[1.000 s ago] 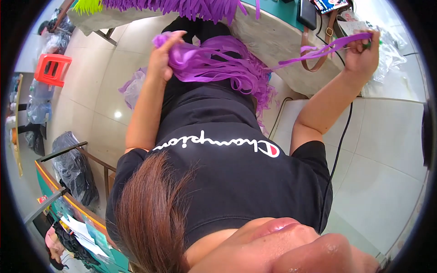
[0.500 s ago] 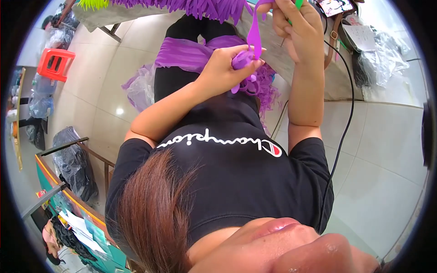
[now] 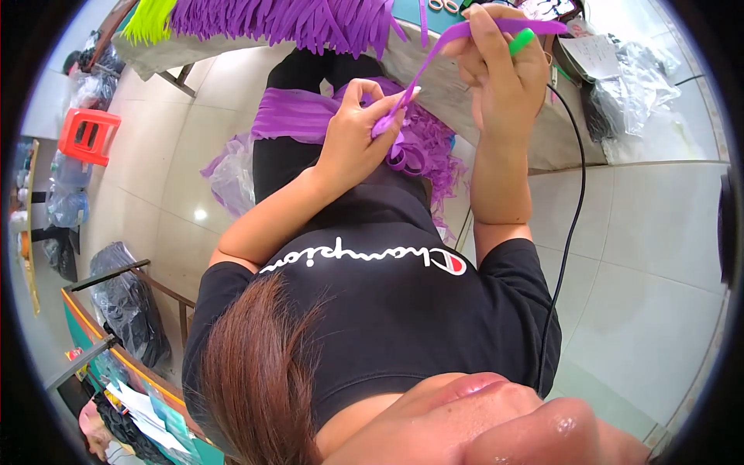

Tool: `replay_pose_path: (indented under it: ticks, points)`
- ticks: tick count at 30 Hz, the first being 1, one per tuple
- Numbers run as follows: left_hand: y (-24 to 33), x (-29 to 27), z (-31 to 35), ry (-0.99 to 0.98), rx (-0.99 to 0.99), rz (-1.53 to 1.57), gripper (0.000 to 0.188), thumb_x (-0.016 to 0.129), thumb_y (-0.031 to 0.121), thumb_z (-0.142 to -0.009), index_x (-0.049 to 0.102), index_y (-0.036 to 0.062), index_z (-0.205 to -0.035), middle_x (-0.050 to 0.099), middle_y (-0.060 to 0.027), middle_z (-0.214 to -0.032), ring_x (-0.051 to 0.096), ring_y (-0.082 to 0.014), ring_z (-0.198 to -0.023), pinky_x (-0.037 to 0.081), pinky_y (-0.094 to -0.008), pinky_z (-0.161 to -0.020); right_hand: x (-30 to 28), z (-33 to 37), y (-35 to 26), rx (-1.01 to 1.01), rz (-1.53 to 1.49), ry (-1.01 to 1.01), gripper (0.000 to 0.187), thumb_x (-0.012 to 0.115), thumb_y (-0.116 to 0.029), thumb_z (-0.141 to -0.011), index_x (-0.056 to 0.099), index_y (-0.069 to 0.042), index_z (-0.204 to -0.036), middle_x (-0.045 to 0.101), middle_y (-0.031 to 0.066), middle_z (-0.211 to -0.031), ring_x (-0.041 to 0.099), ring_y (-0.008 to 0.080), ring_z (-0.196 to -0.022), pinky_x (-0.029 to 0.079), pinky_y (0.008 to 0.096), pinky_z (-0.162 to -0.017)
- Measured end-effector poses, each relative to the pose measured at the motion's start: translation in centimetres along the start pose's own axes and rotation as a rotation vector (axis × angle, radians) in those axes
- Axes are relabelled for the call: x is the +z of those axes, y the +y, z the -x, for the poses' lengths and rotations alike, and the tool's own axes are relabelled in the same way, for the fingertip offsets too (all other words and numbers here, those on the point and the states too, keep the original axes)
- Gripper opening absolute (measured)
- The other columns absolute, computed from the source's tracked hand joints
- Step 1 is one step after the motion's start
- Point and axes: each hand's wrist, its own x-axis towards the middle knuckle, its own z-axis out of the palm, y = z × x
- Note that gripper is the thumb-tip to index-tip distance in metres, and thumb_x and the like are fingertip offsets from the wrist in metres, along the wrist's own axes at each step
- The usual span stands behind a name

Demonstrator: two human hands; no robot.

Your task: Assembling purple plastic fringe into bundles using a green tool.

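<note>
A purple rubbery-looking strip (image 3: 425,68) is stretched between my two hands. My left hand (image 3: 353,139) pinches its lower end and has more purple strip bunched in the palm, above my lap. Higher and to the right, my right hand (image 3: 504,66) grips the upper part of the strip, whose free end sticks out to the right. In that same hand sits a tool with a green handle (image 3: 521,41); its tip is hidden. Below my left hand, loose purple strips (image 3: 434,143) lie heaped at my lap. Purple fabric (image 3: 287,116) lies across my thighs.
Rows of purple strips (image 3: 287,23) and lime green strips (image 3: 147,22) hang over the table edge (image 3: 434,85). Orange-handled scissors (image 3: 444,5) lie on top. A black cable (image 3: 583,170) runs down my right side. A red stool (image 3: 89,136) stands at far left, plastic bags (image 3: 647,77) at right.
Both hands have shifted a little left. The strip, which hung in a loop, is now drawn straight between them, and its end shows beyond my right hand.
</note>
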Motion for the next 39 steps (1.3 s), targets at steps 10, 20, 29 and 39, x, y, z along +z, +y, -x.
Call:
replay_pose_path:
  ticks: [10,20,29,39]
  points:
    - [0.3,0.3,0.5,-0.259,0.122,0.306,0.020,0.070,0.009,-0.083,0.069,0.0035,-0.102,0.064,-0.0073,-0.086,0.064,-0.0211,-0.078,0.052,-0.0303,-0.074,-3.0,-3.1,8.4,-0.145,0.683,-0.350,0.026,0.060,-0.027,-0.093,0.061,-0.002,-0.096,0.055,-0.0005,-0.069,0.046,0.0029,-0.060,0.033,0.0213,-0.049]
    - [-0.4,-0.5,0.4,-0.047,-0.539,1.085,0.015,0.069,0.005,-0.085,0.068,-0.0016,-0.099,0.068,-0.0055,-0.093,0.062,-0.0085,-0.080,0.051,-0.0238,-0.072,-8.3,3.2,7.9,0.300,-0.401,-0.109,0.031,0.048,-0.022,-0.099,0.064,0.001,-0.084,0.052,0.0060,-0.072,0.050,0.0125,-0.059,0.039,0.0239,-0.053]
    - [-0.8,0.3,0.8,0.095,-0.454,0.892,0.011,0.069,0.004,-0.084,0.069,-0.0007,-0.094,0.069,-0.0048,-0.089,0.062,-0.0074,-0.078,0.051,-0.0228,-0.071,-2.8,9.3,8.3,-0.201,0.305,-0.020,0.011,0.058,-0.009,-0.094,0.054,0.001,-0.092,0.064,0.0146,-0.091,0.063,0.0187,-0.079,0.052,0.0309,-0.073]
    - [-0.7,0.1,1.3,0.091,-0.377,0.733,0.011,0.068,0.005,-0.085,0.069,-0.0020,-0.093,0.069,-0.0042,-0.087,0.061,-0.0065,-0.076,0.050,-0.0218,-0.069,-1.4,8.3,8.5,-0.401,0.686,-0.030,0.033,0.069,0.003,-0.081,0.039,-0.005,-0.071,0.068,0.0124,-0.081,0.057,0.0107,-0.061,0.047,0.0224,-0.056]
